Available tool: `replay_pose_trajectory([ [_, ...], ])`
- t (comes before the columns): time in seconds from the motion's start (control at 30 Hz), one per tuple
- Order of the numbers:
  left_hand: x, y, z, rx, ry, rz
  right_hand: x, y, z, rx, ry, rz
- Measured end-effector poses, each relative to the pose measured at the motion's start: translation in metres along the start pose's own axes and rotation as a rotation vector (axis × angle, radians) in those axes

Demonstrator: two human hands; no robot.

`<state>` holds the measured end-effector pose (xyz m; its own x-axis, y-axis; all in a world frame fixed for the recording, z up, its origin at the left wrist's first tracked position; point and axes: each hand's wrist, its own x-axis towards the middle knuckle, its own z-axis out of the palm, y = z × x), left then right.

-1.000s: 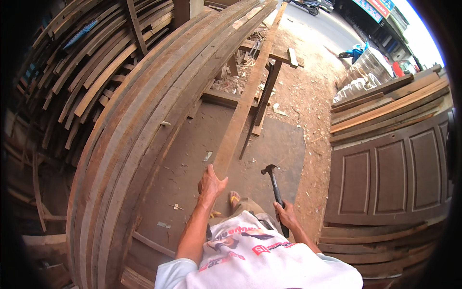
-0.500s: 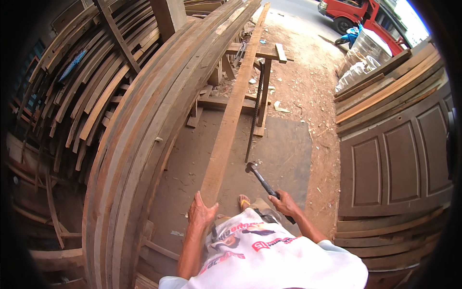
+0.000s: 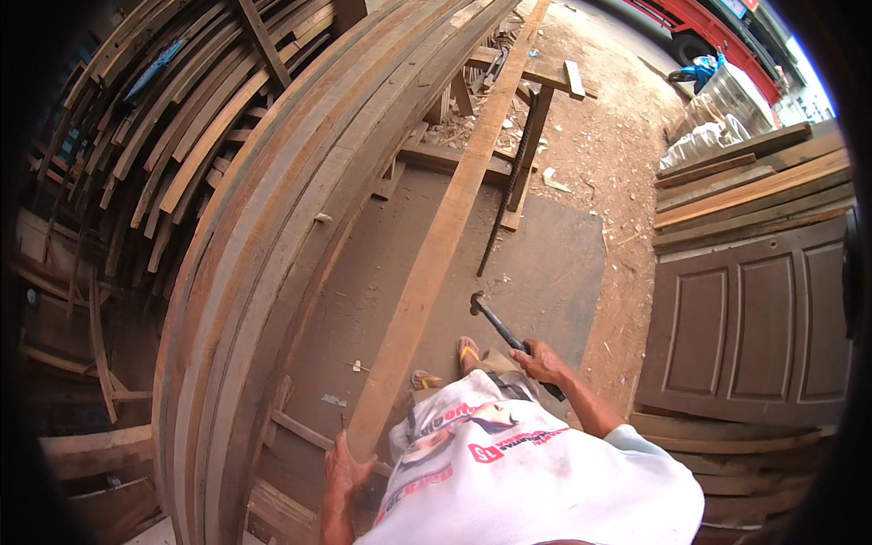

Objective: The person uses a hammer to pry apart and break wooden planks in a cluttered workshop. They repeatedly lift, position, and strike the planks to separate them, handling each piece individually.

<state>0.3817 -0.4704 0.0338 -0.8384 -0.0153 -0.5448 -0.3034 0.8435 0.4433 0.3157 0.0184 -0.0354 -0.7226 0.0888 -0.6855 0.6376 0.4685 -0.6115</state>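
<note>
Long plank: here it is, the plank (image 3: pixel 427 282) slanting from the lower middle up to the top edge of the frame, passing over the bench (image 3: pixel 552 82).
Left fingers: my left hand (image 3: pixel 347 469), lower middle, has its fingers closed on the plank's near end, thumb along the right side.
Hammer: right hand (image 3: pixel 543 362), right of centre, fingers wrapped round the handle of the hammer (image 3: pixel 501 329), its head up and to the left.
In the way: a dark rod (image 3: pixel 497 220) leans down from the bench, its lower tip just above the hammer's head; a pale block (image 3: pixel 574 80) lies across the bench's right end.
Left flank: a thick stack of boards (image 3: pixel 263 236) walls off that side, with racked curved pieces (image 3: pixel 186 136) behind it, upper left.
Right flank: a panelled door (image 3: pixel 738 327), with timber (image 3: pixel 754 195) above it and more boards (image 3: pixel 727 445) below.
Edges and room: the dark floor sheet (image 3: pixel 549 254) ends right of centre; beyond that edge a dirt strip (image 3: pixel 627 209) gives me space before the door.
Far off: a red truck (image 3: pixel 772 89) and a blue motorbike (image 3: pixel 699 71), upper right.
Underfoot: my sandalled feet (image 3: pixel 468 352), between plank and hammer handle.
</note>
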Motion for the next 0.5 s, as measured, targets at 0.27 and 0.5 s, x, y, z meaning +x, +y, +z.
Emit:
replay_pose_trajectory([
  [0.27,-0.014,-0.018,-0.014,0.108,-0.226,-0.196,0.0,-0.013,0.0,-0.094,-0.033,-0.048],
  [0.5,0.086,0.075,-0.045,-0.035,-0.013,0.025,0.019,0.013,-0.023,-0.141,-0.026,-0.041],
])
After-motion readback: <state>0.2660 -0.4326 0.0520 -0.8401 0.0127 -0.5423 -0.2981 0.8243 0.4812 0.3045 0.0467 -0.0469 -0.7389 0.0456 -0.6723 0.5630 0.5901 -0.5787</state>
